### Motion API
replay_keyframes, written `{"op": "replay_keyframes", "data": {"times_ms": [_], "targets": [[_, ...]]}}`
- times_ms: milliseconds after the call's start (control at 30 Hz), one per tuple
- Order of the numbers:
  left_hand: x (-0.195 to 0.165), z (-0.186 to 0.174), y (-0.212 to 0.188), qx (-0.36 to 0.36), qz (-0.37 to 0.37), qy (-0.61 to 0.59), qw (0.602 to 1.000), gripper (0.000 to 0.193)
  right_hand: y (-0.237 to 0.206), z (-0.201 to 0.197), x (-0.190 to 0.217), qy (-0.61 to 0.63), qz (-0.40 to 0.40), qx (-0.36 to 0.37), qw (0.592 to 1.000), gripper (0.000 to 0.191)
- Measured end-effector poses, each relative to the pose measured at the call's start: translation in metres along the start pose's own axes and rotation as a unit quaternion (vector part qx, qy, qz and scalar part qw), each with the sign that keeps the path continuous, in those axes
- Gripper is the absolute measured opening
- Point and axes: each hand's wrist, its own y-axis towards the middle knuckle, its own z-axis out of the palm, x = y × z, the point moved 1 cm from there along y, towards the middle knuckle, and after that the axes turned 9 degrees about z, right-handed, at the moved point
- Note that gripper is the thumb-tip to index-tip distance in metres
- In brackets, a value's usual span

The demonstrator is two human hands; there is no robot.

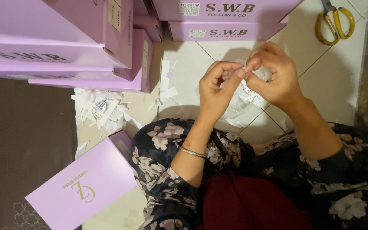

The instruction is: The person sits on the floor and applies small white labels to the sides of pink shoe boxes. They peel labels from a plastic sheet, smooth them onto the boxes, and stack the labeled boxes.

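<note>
**Fingertips working a small white slip apart**

Both hands meet above the tiled floor (192, 59), a little toward one o'clock of centre. The left hand (216, 87) and the right hand (273, 74) each pinch the same small white slip (247, 72), thumbs and forefingers closed on it and the fingertips nearly touching. It looks like a sticker or label being separated from its backing, though the piece is too small to tell for sure.

To do this well, I judge the grip should stay at the very edge, with one hand holding steady while the other peels slowly and at a shallow angle, so the thin paper neither tears nor curls onto itself.

Just beneath the hands lie more white scraps, and a bigger scrap pile (101, 110) sits at nine o'clock. Lilac boxes (64, 51) are stacked from ten to twelve o'clock, one lilac lid (81, 187) lies at seven o'clock, and yellow-handled scissors (335, 23) rest at two o'clock, well apart.
</note>
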Motion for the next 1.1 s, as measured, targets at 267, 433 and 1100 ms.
{"op": "replay_keyframes", "data": {"times_ms": [267, 433, 1100], "targets": [[0.009, -0.002, 0.001, -0.064, -0.04, -0.067, 0.995, 0.013, 0.005, -0.003, 0.0, -0.009, 0.026, 0.002, 1.0, 0.018], [0.007, 0.0, 0.001, -0.05, 0.051, 0.012, 0.997, 0.014, 0.003, 0.002, 0.002, 0.019, 0.007, -0.005, 1.0, 0.012], [0.022, -0.008, 0.005, -0.19, -0.078, -0.15, 0.967, 0.014, 0.003, 0.003, -0.015, 0.001, 0.059, -0.044, 0.997, 0.01]]}}
